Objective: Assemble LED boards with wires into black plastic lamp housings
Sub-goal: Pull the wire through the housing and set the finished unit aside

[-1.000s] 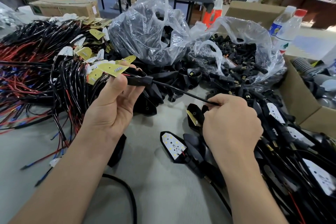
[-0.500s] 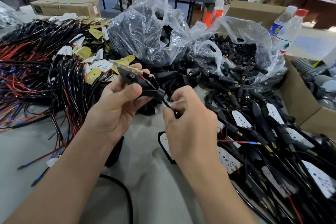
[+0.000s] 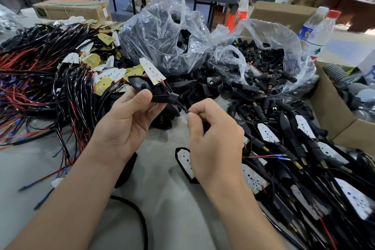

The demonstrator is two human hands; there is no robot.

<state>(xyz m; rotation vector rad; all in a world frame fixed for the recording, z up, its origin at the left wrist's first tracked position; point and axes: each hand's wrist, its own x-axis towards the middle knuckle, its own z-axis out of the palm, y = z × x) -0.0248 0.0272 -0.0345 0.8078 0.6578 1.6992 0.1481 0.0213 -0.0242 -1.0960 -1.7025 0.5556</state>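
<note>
**A:** Item, location?
**B:** One housing [image 3: 154,92], black, held above the middle of the table [image 3: 162,189]. The left hand [image 3: 125,122] grips it, thumb on its near side. The board [image 3: 152,71] stands tilted over the open cavity, not seated. A red wire [image 3: 164,84] runs from its wide end into the shell.

**A:** Other hand?
**B:** The right hand [image 3: 213,142] pinches the lead [image 3: 182,106] between thumb and forefinger, just past the stem.

**A:** Handling?
**B:** By judgement, the housing is light, rigid and smooth: hold it by the shell's sides. The board is thin and stiff, probably weak at the solder joints: take it by the edges, not the LED face. The lead is limp: draw it gently, or the red wire may tear off.

**A:** Surroundings?
**B:** Left edge: a wire pile [image 3: 30,79] with loose boards. Far edge: a housing bag [image 3: 162,32] and a connector bag [image 3: 284,42]. Right edge: finished lamps [image 3: 267,134], a carton [image 3: 332,113] and bottles [image 3: 320,30].

**A:** Obstructions?
**B:** None between the hands. The finished lamps lie just beside the right wrist, and a trailing lead could snag there.
</note>
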